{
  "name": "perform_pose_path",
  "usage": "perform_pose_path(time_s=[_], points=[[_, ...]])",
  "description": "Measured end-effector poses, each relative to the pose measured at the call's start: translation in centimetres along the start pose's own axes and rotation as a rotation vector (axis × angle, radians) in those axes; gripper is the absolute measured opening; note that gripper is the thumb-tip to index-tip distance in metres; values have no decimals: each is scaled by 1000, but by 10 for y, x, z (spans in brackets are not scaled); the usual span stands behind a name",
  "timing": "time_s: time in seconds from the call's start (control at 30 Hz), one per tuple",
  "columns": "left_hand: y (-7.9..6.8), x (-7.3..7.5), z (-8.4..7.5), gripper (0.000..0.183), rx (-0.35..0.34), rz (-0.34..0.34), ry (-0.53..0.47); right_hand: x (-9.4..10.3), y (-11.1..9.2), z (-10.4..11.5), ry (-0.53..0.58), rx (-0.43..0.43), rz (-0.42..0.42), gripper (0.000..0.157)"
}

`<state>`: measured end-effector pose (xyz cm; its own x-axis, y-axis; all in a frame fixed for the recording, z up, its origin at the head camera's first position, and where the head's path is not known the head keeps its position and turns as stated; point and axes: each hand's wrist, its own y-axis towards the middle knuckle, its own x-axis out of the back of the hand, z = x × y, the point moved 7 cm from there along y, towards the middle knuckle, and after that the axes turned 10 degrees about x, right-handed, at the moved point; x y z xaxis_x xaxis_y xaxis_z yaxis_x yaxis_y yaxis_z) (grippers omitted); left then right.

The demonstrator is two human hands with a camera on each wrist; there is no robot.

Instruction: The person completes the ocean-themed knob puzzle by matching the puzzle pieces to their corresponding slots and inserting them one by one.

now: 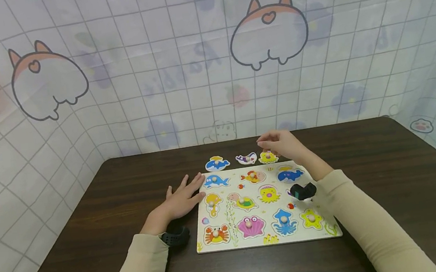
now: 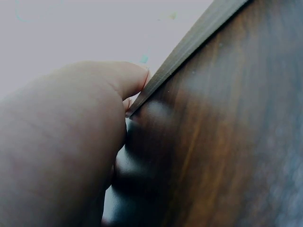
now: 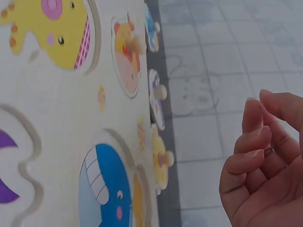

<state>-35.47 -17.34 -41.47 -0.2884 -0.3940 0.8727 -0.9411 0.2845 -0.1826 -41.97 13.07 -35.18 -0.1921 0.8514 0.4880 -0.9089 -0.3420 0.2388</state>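
My left hand (image 1: pixel 183 200) rests with straight, spread fingers on the left edge of a wooden peg puzzle board (image 1: pixel 248 205). In the left wrist view its thumb (image 2: pixel 130 78) touches the board's side. Above and just behind the board's far edge is my right hand (image 1: pixel 283 145), fingers loosely curled around nothing. Below it lies a yellow octopus piece (image 1: pixel 268 158) with a knob. Left of that are a purple whale piece (image 1: pixel 247 159) and a blue whale piece (image 1: pixel 216 164). The board's octopus recess (image 1: pixel 269 194) and blue whale recess (image 1: pixel 289 175) show printed pictures without knobs.
Knobbed pieces sit in the board, among them a crab (image 1: pixel 216 234), a pink shell (image 1: pixel 251 226), a blue squid (image 1: pixel 284 223) and a starfish (image 1: pixel 311 219). The dark wooden table (image 1: pixel 368 148) meets a tiled-pattern cloth (image 1: pixel 179 90) behind. A black wrist camera (image 1: pixel 303 191) covers part of the board.
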Motion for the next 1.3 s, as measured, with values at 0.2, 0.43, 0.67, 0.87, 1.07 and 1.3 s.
perform_pose_path(time_s=[0.2,0.43,0.67,0.87,1.07,1.3], points=[[0,-2,1,66,-3,10,-4,4,5,-23,5,-82,-13,33],[-2,-2,0,66,-3,13,-10,4,6,-44,-77,-184,26,30],[-1,-2,0,66,-9,12,-13,2,9,-53,-156,-228,88,25],[0,-1,0,66,-8,6,-10,-2,10,-53,-173,-260,97,25],[0,-1,0,66,-8,8,-7,-3,12,-56,-193,-294,88,25],[-3,1,-1,66,0,9,-15,-6,14,-50,-261,-254,90,23]])
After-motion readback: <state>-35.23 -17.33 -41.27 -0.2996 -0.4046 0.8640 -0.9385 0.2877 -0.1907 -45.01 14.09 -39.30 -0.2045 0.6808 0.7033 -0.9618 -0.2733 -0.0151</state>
